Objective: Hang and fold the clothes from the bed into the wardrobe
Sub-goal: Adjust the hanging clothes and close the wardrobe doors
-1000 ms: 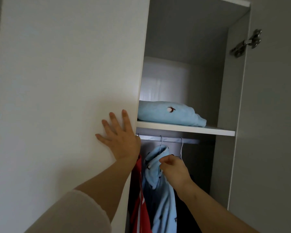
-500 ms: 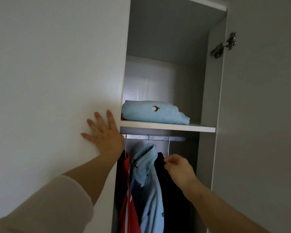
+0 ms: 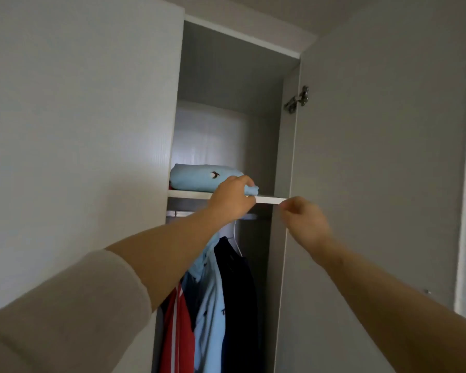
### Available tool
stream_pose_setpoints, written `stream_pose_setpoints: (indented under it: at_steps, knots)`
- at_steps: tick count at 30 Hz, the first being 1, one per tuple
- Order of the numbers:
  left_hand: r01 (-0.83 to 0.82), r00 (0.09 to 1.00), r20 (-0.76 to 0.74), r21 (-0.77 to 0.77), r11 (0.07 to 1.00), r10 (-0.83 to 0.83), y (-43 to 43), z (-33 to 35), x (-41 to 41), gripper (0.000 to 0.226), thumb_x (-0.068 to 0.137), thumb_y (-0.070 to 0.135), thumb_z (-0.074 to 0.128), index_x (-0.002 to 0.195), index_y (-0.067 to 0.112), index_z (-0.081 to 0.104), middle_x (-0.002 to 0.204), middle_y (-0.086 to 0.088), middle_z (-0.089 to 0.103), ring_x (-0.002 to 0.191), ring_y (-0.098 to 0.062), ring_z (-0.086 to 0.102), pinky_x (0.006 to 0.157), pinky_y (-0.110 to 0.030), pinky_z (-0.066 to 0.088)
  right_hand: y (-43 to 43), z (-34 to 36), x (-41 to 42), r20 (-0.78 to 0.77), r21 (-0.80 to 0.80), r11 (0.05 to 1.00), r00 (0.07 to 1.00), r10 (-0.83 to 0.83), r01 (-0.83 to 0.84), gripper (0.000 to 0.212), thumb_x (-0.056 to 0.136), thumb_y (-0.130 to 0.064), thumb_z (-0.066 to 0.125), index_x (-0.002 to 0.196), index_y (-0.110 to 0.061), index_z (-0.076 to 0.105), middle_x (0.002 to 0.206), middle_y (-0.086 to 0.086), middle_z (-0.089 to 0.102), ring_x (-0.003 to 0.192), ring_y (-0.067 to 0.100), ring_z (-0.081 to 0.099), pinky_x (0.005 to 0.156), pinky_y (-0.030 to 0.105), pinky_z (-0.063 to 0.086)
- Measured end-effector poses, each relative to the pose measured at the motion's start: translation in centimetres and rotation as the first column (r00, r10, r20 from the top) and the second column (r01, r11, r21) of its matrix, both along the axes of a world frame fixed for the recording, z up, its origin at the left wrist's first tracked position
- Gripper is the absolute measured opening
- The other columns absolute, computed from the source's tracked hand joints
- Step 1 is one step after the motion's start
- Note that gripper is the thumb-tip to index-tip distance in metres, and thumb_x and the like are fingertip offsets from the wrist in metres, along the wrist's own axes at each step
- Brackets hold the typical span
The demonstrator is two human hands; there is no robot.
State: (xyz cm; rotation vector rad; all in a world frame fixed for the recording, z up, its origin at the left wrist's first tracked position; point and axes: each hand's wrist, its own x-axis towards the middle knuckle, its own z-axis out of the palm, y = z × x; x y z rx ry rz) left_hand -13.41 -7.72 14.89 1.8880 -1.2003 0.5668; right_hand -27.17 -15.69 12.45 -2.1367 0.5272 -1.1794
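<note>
A tall pale wardrobe (image 3: 280, 157) fills the view, seen from below. Its left door (image 3: 78, 130) is closed and its right door (image 3: 374, 157) swings wide open. In the open bay between them, three garments hang side by side from a rail (image 3: 178, 212): a red top (image 3: 178, 332), a light blue shirt (image 3: 210, 305) and a dark navy garment (image 3: 237, 286). Above the rail, a white shelf (image 3: 189, 194) carries a folded light blue garment (image 3: 199, 179), lying towards the left of the shelf near its front edge. Half a second ago the left hand (image 3: 232, 200) lay flat on the closed door. It has now risen to the shelf, and its fingers curl over the right end of the folded garment and appear to grip it. The right hand (image 3: 304, 219), which had been down among the hangers beside the dark garment, has lifted to the right end of the shelf's front edge. Its fingers are curled in, thumb meeting forefinger, with nothing visible between them. This suggests the hanging is finished for now and attention has moved to straightening or shifting the folded piece. The bed is out of view, so what clothes remain cannot be told. A thin white hanger (image 3: 236, 238) shows at the navy garment's shoulder, and a metal hinge (image 3: 297, 99) on the open door.
</note>
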Motion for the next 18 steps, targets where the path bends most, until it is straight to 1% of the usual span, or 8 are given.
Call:
stream_pose_setpoints:
  at_steps: [2, 4, 7, 9, 12, 13, 15, 18]
  knots:
    - [0.108, 0.994, -0.016, -0.021, 0.994, -0.108, -1.4, -0.1, -3.2, 0.033, 0.084, 0.016, 0.059, 0.117, 0.016, 0.057, 0.118, -0.008, 0.056, 0.100, -0.021, 0.054, 0.082, -0.028, 0.042, -0.2, 0.5, -2.6, 0.037, -0.022, 0.998, 0.998, -0.053, 0.054, 0.021, 0.091, -0.010, 0.050, 0.109, -0.014, 0.059, 0.083, -0.003, 0.054, 0.075, 0.012, 0.050, 0.066, 0.023, 0.041]
    - [0.200, 0.977, -0.062, -0.039, 0.979, -0.202, -2.8, -0.5, -6.0, 0.031, 0.084, 0.015, 0.059, 0.115, 0.016, 0.059, 0.118, -0.006, 0.058, 0.100, -0.021, 0.056, 0.085, -0.029, 0.045, -0.5, 0.8, -5.3, 0.058, -0.063, 0.991, 0.992, -0.114, 0.117, 0.025, 0.091, -0.009, 0.049, 0.113, -0.015, 0.059, 0.094, -0.003, 0.055, 0.083, 0.012, 0.050, 0.064, 0.021, 0.039]
    - [0.303, 0.948, -0.091, -0.041, 0.952, -0.305, -4.7, -1.1, -9.7, 0.030, 0.085, 0.015, 0.058, 0.115, 0.016, 0.060, 0.121, -0.005, 0.059, 0.105, -0.022, 0.057, 0.090, -0.028, 0.045, -1.4, 0.9, -9.8, 0.089, -0.092, 0.955, 0.957, -0.275, 0.282, 0.029, 0.090, -0.013, 0.048, 0.116, -0.017, 0.060, 0.109, 0.000, 0.060, 0.095, 0.017, 0.053, 0.081, 0.026, 0.041]
    - [0.348, 0.933, -0.085, -0.028, 0.937, -0.350, -6.0, -1.5, -12.1, 0.030, 0.086, 0.014, 0.057, 0.116, 0.016, 0.060, 0.119, -0.006, 0.059, 0.106, -0.020, 0.057, 0.086, -0.024, 0.043, -2.6, 0.8, -12.7, 0.107, -0.119, 0.876, 0.883, -0.456, 0.467, 0.028, 0.089, -0.017, 0.046, 0.113, -0.022, 0.060, 0.114, 0.002, 0.062, 0.105, 0.024, 0.053, 0.095, 0.033, 0.038]
    - [0.402, 0.910, -0.104, -0.028, 0.915, -0.402, -6.8, -1.8, -14.7, 0.030, 0.086, 0.011, 0.056, 0.115, 0.014, 0.060, 0.119, -0.007, 0.059, 0.107, -0.022, 0.056, 0.087, -0.026, 0.043, -4.3, 0.4, -15.6, 0.084, -0.137, 0.751, 0.763, -0.641, 0.646, 0.028, 0.088, -0.018, 0.045, 0.112, -0.022, 0.060, 0.122, 0.006, 0.056, 0.116, 0.029, 0.043, 0.097, 0.038, 0.029]
    - [0.415, 0.902, -0.113, -0.030, 0.909, -0.416, -7.0, -2.0, -15.3, 0.030, 0.085, 0.010, 0.056, 0.115, 0.013, 0.060, 0.119, -0.007, 0.059, 0.107, -0.022, 0.056, 0.087, -0.026, 0.044, -4.8, 0.1, -16.2, 0.056, -0.126, 0.746, 0.756, -0.652, 0.653, 0.029, 0.088, -0.019, 0.046, 0.113, -0.021, 0.059, 0.129, 0.007, 0.051, 0.119, 0.031, 0.041, 0.099, 0.040, 0.030]
    - [0.420, 0.898, -0.125, -0.039, 0.907, -0.422, -7.2, -2.5, -16.2, 0.030, 0.084, 0.010, 0.056, 0.113, 0.013, 0.062, 0.118, -0.007, 0.060, 0.106, -0.022, 0.056, 0.084, -0.022, 0.042, -5.7, -0.5, -16.8, -0.008, -0.062, 0.788, 0.789, -0.614, 0.613, 0.030, 0.087, -0.021, 0.051, 0.116, -0.020, 0.057, 0.138, 0.009, 0.039, 0.122, 0.033, 0.040, 0.103, 0.044, 0.035]
    - [0.420, 0.898, -0.142, -0.014, 0.908, -0.417, -7.1, -3.4, -16.3, 0.028, 0.085, 0.011, 0.055, 0.112, 0.016, 0.062, 0.118, -0.006, 0.059, 0.105, -0.021, 0.057, 0.081, -0.021, 0.041, -6.8, -1.3, -17.0, -0.027, 0.171, 0.888, 0.903, -0.429, 0.427, 0.034, 0.087, -0.022, 0.057, 0.119, -0.013, 0.053, 0.132, 0.012, 0.040, 0.110, 0.031, 0.047, 0.095, 0.042, 0.041]
